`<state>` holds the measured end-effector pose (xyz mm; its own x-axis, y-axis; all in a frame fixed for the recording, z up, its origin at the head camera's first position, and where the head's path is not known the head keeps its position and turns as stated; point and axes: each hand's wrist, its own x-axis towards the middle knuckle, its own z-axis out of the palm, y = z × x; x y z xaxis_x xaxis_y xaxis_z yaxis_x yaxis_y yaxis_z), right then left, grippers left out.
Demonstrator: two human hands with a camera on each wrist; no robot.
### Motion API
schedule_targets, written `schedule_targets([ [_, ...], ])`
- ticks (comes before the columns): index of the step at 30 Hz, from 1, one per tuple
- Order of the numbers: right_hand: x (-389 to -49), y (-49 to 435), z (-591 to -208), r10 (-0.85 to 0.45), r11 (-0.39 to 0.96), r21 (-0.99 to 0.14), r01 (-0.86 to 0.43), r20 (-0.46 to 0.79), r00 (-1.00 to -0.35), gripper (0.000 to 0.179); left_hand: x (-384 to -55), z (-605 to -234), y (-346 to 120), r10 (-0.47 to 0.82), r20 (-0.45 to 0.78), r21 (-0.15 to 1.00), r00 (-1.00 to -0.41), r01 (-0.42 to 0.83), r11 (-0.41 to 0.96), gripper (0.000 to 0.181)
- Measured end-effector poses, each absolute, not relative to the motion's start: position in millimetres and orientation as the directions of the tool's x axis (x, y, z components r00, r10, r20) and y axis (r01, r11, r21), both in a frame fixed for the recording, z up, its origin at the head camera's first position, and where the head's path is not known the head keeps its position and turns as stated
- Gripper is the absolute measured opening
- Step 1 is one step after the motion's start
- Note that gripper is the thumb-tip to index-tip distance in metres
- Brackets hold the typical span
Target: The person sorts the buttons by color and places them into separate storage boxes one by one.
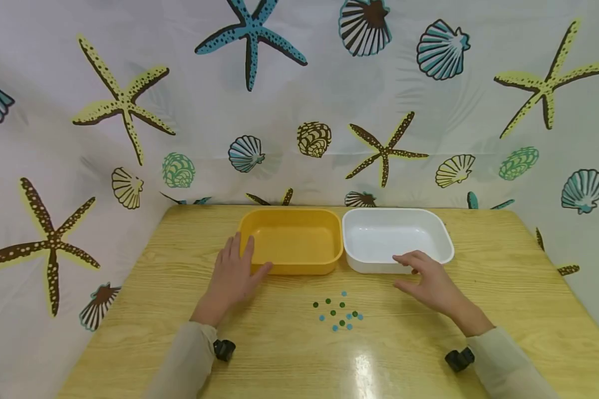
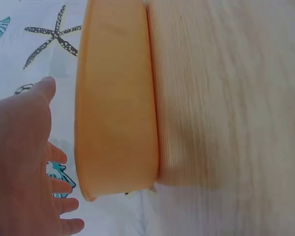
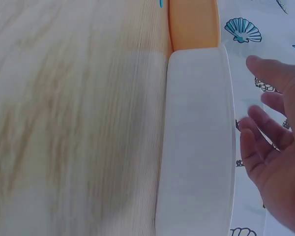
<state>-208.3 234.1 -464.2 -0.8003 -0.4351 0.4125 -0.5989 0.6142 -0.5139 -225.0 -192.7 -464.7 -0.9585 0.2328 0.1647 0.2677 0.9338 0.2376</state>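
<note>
Positioning looks like the step imo: left hand (image 1: 232, 277) fanned wide by the yellow bin (image 1: 299, 270), right hand (image 1: 431, 282) loosely bent by the white bin (image 1: 379, 267), both empty. Dots (image 1: 333, 313) sit nearer, between; grabbing one probably needs a fine pinch.

1 L hand (image 1: 227, 284) + 1 R hand (image 1: 433, 285) = 2 hands. Sleeves (image 1: 187, 354): 2. Blk wrist devices (image 1: 224, 350): 2, 1 per arm. Counter (image 1: 274, 354): 1. Trays: 1 yellow tray (image 1: 301, 270), 1 white tray (image 1: 379, 267); 2 tot. Small discs, head view: 6 green discs (image 1: 342, 323), 6 blue discs (image 1: 335, 328); 12 tot. Cloth prints, same view: 1 blue starfish (image 1: 252, 29), 2 yellow starfish (image 1: 123, 102), 2 brown starfish (image 1: 384, 150), 2 green shells (image 1: 178, 170); part-hidden bits at counter edge not incl.
</note>
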Motion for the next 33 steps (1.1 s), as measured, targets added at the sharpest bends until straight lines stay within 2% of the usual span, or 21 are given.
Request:
schedule_targets([
  [4,-209,229,-466,-0.502,0.542,-0.534,-0.649,0.414,-0.76,0.035,-235,-465,-196,0.238,0.164,0.266,-0.957,0.275,0.924,0.085],
  [10,-210,218,-468,-0.569,0.533,-0.598,-0.598,0.27,-0.777,0.019,-246,-468,-198,0.221,0.138,0.309,-0.966,0.254,0.917,0.086],
  [17,-206,198,-477,-0.662,0.511,-0.638,-0.576,0.135,-0.737,0.015,-251,-475,-201,0.196,0.096,0.35,-0.976,0.217,0.911,0.09],
  [21,-203,191,-482,-0.667,0.53,-0.67,-0.519,0.048,-0.744,0.014,-251,-476,-201,0.194,0.081,0.377,-0.978,0.21,0.902,0.094],
  [27,-203,186,-488,-0.674,0.547,-0.673,-0.499,0.0,-0.739,0.016,-253,-476,-200,0.168,0.037,0.41,-0.985,0.168,0.896,0.105],
  [33,-202,182,-493,-0.666,0.566,-0.665,-0.488,-0.02,-0.745,0.017,-251,-475,-200,0.148,0.016,0.392,-0.989,0.142,0.909,0.106],
])
